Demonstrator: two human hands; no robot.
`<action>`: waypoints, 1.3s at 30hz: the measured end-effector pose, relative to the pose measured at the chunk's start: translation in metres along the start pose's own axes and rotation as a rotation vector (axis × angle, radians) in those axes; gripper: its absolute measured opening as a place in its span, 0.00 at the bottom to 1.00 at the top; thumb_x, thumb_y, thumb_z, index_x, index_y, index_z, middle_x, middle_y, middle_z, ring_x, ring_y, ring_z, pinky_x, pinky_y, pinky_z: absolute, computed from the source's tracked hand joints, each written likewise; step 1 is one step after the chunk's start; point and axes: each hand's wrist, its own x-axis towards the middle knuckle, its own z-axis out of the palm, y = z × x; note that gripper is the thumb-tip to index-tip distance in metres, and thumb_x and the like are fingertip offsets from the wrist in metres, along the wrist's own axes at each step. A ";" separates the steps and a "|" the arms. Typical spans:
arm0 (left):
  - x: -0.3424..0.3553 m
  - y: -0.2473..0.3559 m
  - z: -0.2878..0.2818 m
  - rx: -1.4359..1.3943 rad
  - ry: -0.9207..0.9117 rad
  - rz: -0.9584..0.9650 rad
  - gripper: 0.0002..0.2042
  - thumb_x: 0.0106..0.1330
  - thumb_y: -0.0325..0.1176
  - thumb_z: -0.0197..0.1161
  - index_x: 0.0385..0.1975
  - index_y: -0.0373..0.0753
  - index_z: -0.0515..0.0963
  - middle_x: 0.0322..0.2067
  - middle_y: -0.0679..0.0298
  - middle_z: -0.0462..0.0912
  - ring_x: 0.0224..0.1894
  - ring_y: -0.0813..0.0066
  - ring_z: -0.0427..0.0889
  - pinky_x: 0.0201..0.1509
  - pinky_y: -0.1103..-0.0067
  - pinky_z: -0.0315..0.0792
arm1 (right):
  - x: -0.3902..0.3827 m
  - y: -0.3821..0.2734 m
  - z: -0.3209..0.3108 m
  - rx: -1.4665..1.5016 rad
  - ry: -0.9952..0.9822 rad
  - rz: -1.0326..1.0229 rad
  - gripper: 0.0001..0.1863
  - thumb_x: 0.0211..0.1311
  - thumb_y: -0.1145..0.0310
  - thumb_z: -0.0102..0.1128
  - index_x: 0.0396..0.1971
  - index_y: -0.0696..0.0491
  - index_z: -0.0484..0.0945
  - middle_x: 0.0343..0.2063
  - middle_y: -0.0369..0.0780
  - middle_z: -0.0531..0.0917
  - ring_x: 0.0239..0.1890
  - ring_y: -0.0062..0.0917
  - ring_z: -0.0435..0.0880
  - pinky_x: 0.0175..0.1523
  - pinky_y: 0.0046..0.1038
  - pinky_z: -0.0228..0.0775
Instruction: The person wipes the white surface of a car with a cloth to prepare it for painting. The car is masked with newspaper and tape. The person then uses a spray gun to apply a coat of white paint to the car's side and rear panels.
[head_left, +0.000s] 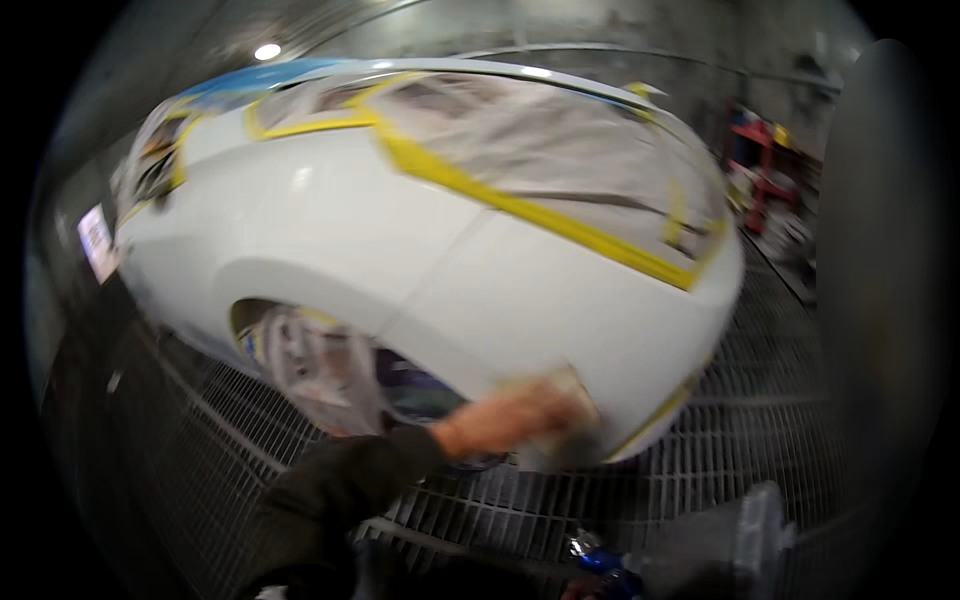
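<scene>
Cloth (562, 445) (too blurred for its weave to be made out) is grasped in the left hand (515, 412) and seems to be held against the white car (560, 300), whose panel rises above that hand. It should be light, soft and easily creased, best taken as a folded pad under flat fingers; the panel is likely smooth and easily marked. Below, only a sliver of the right hand (578, 591) is shown, beside a blue-and-silver tool (606, 572); whether that is gripped cannot be told.
</scene>
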 end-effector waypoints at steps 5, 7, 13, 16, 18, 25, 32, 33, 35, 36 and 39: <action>0.089 0.030 -0.086 0.811 0.108 -0.092 0.38 0.60 0.51 0.60 0.72 0.64 0.54 0.75 0.70 0.45 0.77 0.59 0.41 0.76 0.49 0.31 | -0.019 0.028 -0.042 0.269 0.146 0.142 0.09 0.66 0.63 0.57 0.42 0.49 0.78 0.32 0.35 0.83 0.25 0.19 0.80 0.30 0.22 0.71; 0.117 0.035 -0.063 0.829 0.049 0.103 0.37 0.61 0.52 0.57 0.72 0.63 0.53 0.75 0.70 0.44 0.77 0.61 0.40 0.77 0.52 0.32 | -0.018 0.006 -0.039 0.375 0.168 0.057 0.08 0.66 0.66 0.56 0.42 0.50 0.78 0.31 0.34 0.82 0.22 0.17 0.79 0.27 0.20 0.69; 0.215 0.078 -0.034 0.887 0.093 0.076 0.28 0.65 0.46 0.51 0.67 0.53 0.65 0.73 0.68 0.53 0.76 0.64 0.45 0.78 0.61 0.39 | -0.028 0.003 -0.049 0.495 0.218 0.092 0.06 0.67 0.69 0.55 0.42 0.52 0.77 0.33 0.34 0.82 0.20 0.17 0.78 0.25 0.18 0.66; 0.233 0.083 -0.001 1.003 0.123 0.087 0.27 0.66 0.47 0.50 0.67 0.51 0.65 0.73 0.66 0.53 0.76 0.64 0.45 0.79 0.62 0.37 | -0.034 0.013 -0.056 0.480 0.249 0.068 0.06 0.67 0.70 0.56 0.42 0.52 0.77 0.34 0.35 0.82 0.20 0.17 0.78 0.26 0.17 0.67; 0.192 0.071 0.032 1.038 -0.091 0.238 0.30 0.68 0.45 0.48 0.71 0.48 0.58 0.74 0.65 0.49 0.76 0.65 0.43 0.79 0.64 0.36 | -0.035 0.019 -0.056 0.484 0.233 0.044 0.06 0.67 0.70 0.56 0.42 0.52 0.77 0.34 0.36 0.82 0.20 0.17 0.79 0.26 0.17 0.67; -0.010 0.013 0.096 0.842 -0.571 0.251 0.34 0.70 0.42 0.47 0.75 0.49 0.43 0.76 0.68 0.41 0.74 0.69 0.53 0.75 0.66 0.54 | -0.038 0.008 -0.064 0.513 0.290 0.006 0.06 0.67 0.71 0.56 0.42 0.53 0.77 0.35 0.37 0.81 0.20 0.18 0.78 0.26 0.16 0.67; -0.021 -0.008 0.250 0.469 -0.409 0.111 0.28 0.73 0.38 0.45 0.72 0.46 0.53 0.70 0.62 0.59 0.63 0.71 0.67 0.61 0.72 0.68 | -0.043 0.030 -0.056 0.553 0.276 0.090 0.08 0.69 0.73 0.54 0.45 0.53 0.76 0.33 0.37 0.80 0.20 0.18 0.77 0.27 0.18 0.67; 0.032 0.010 0.252 -0.070 -0.526 -0.262 0.21 0.72 0.38 0.48 0.64 0.44 0.65 0.57 0.59 0.71 0.53 0.69 0.75 0.50 0.70 0.72 | -0.056 0.065 -0.070 0.744 0.265 0.161 0.08 0.70 0.72 0.53 0.46 0.54 0.76 0.32 0.37 0.80 0.19 0.18 0.74 0.25 0.19 0.64; 0.043 0.019 0.261 -0.232 -0.607 -0.513 0.14 0.69 0.38 0.52 0.48 0.43 0.80 0.38 0.58 0.84 0.39 0.66 0.82 0.38 0.67 0.76 | -0.051 0.063 -0.071 0.695 0.204 0.150 0.08 0.70 0.72 0.52 0.45 0.54 0.76 0.32 0.37 0.80 0.20 0.18 0.75 0.26 0.19 0.65; 0.019 0.005 0.285 0.123 -0.692 -0.265 0.12 0.67 0.38 0.53 0.41 0.43 0.82 0.33 0.59 0.83 0.35 0.65 0.82 0.36 0.66 0.75 | -0.052 0.055 -0.063 0.673 0.177 0.159 0.08 0.70 0.72 0.52 0.45 0.54 0.76 0.32 0.37 0.80 0.20 0.18 0.75 0.26 0.19 0.65; 0.001 0.020 0.258 0.613 -0.654 0.097 0.17 0.66 0.38 0.54 0.53 0.45 0.77 0.32 0.64 0.84 0.35 0.66 0.82 0.35 0.64 0.75 | -0.059 0.037 -0.060 0.534 0.197 0.123 0.08 0.71 0.72 0.50 0.45 0.55 0.76 0.33 0.37 0.80 0.22 0.19 0.75 0.27 0.20 0.66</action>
